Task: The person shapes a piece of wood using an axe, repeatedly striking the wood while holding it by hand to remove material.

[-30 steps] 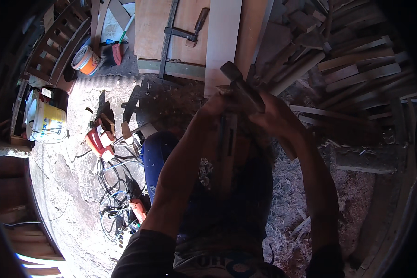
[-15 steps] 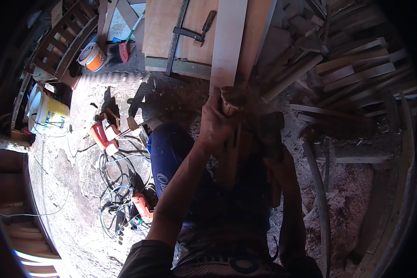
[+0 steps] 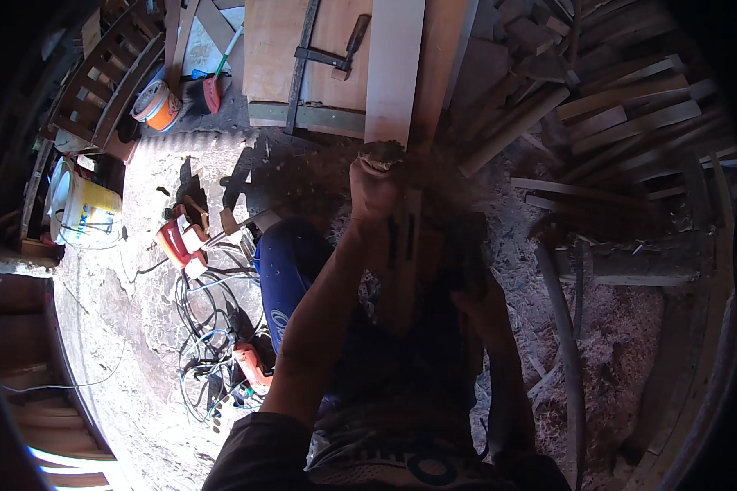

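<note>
In the head view, my two hands are apart. My left hand [image 3: 374, 195] is closed around a wooden piece with ragged top [image 3: 382, 153], just above the slotted wood [image 3: 400, 290] between my legs. My right hand [image 3: 481, 307] is in deep shadow; it seems to grip a dark tool [image 3: 472, 245], perhaps a hammer, but I cannot be sure. Beyond my left hand are a pale board [image 3: 395, 74] and a clamp [image 3: 323, 57]. Tangled cables [image 3: 190, 307] and an orange power tool [image 3: 252, 366] crowd the floor beside my left leg; on my right, a wood pile [image 3: 630, 106] takes the space.
</note>
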`<action>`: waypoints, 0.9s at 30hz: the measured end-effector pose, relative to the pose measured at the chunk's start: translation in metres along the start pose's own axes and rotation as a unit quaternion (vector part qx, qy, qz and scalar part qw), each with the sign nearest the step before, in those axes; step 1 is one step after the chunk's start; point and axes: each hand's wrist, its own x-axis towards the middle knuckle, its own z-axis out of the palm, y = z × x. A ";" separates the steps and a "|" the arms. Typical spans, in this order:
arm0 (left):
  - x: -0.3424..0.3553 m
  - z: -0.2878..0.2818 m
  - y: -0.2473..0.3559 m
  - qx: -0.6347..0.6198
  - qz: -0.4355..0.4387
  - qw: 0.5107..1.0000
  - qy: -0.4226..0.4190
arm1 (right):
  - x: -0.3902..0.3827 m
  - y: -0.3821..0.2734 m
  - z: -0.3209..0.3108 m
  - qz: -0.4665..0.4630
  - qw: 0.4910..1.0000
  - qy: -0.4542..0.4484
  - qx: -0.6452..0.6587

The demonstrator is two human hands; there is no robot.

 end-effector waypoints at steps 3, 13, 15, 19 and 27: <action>0.004 -0.004 -0.003 -0.028 -0.038 0.999 0.022 | -0.002 -0.029 -0.007 0.077 0.996 -0.002 0.054; 0.000 0.018 -0.062 -0.011 -0.038 0.999 -0.014 | 0.071 -0.146 -0.006 -0.308 0.933 0.018 -0.187; 0.022 0.017 -0.083 0.120 -0.099 0.988 -0.020 | 0.103 -0.173 -0.010 -0.333 0.926 0.009 -0.178; 0.054 0.028 -0.130 0.240 -0.132 0.961 -0.021 | 0.173 -0.213 -0.017 -0.367 0.896 0.040 -0.249; 0.050 0.023 -0.151 0.242 -0.117 0.963 -0.034 | 0.231 -0.155 0.007 -0.242 0.755 -0.229 -0.565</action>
